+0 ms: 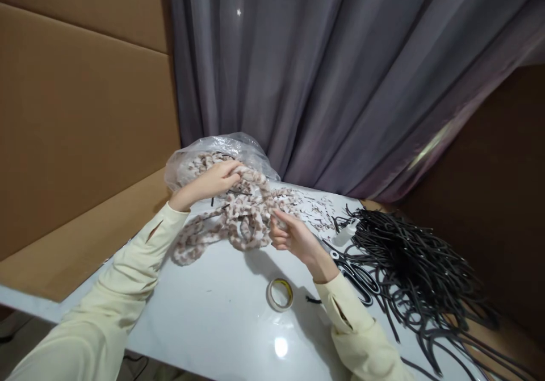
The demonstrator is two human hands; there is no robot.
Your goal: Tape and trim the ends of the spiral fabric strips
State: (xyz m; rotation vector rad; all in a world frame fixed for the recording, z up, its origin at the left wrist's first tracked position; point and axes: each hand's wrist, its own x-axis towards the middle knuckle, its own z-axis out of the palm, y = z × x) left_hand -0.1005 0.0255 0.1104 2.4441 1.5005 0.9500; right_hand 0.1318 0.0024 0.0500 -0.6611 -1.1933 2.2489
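My left hand (221,178) is closed on a fluffy white-and-brown spotted plush strip (255,178), which stretches to the right from its fingers. My right hand (293,238) is raised over the table with its fingers curled in and the thumb on top, at the strip's near right end; what lies inside the curled fingers is hidden. Beneath and between the hands lies a loose heap of the same plush strips (200,236). More of them fill a clear plastic bag (251,149) behind my left hand.
A tape roll (269,297) lies on the white table (204,318). To the right are black-handled scissors (360,279), a small white bottle (347,233) and a large pile of black cords (413,256). Small paper-like scraps (317,208) lie behind my right hand. A grey curtain (272,74) hangs behind.
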